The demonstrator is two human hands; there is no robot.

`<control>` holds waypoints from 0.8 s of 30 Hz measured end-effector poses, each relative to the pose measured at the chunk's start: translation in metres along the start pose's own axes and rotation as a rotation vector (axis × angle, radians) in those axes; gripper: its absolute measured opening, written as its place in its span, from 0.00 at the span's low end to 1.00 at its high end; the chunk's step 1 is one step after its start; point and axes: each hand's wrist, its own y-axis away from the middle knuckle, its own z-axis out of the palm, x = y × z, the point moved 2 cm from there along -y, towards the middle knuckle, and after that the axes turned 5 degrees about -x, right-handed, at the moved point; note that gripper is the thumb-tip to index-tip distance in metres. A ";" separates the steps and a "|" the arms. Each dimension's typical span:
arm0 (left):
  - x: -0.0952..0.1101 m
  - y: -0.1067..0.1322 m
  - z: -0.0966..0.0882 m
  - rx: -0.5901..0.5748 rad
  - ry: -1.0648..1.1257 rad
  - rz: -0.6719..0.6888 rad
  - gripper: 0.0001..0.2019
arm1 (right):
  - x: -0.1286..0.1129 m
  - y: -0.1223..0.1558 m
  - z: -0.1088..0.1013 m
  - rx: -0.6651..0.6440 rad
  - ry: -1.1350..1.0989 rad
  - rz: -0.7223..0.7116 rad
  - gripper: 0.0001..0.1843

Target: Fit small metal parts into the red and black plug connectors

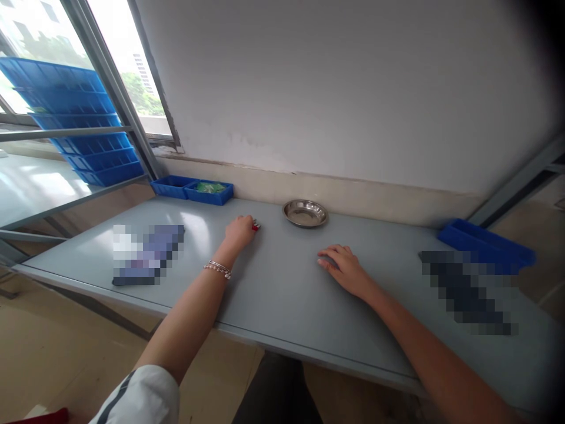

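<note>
My left hand, with bracelets at the wrist, is closed around a small red tool with metal tips. Most of that tool is hidden in the fist, so its kind does not show. It is held just over or on the grey table, left of the middle. My right hand rests palm down over the table surface, fingers loosely bent and apart, holding nothing. Beyond and between the hands, near the wall, sits a round shallow metal dish, touched by neither hand.
Two small blue bins stand at the back left, the right one with green material inside. Pixelated patches cover a flat item at left and a dark one at right. A blue bin is at far right; stacked blue bins stand left.
</note>
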 end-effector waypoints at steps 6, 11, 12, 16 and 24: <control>-0.001 0.002 -0.002 0.036 -0.028 -0.026 0.11 | 0.000 0.000 0.000 0.002 -0.005 0.003 0.18; 0.003 0.004 -0.005 0.011 -0.017 -0.009 0.11 | -0.001 0.000 -0.001 0.001 -0.002 -0.007 0.18; 0.005 0.005 -0.006 -0.004 -0.012 -0.005 0.11 | -0.001 0.000 -0.001 0.001 -0.001 -0.011 0.17; 0.010 0.009 -0.007 -0.074 -0.001 0.004 0.10 | 0.000 0.000 0.000 -0.001 0.000 -0.010 0.17; 0.024 0.014 -0.012 -0.073 0.141 0.216 0.11 | -0.002 0.001 -0.003 0.053 -0.008 0.012 0.17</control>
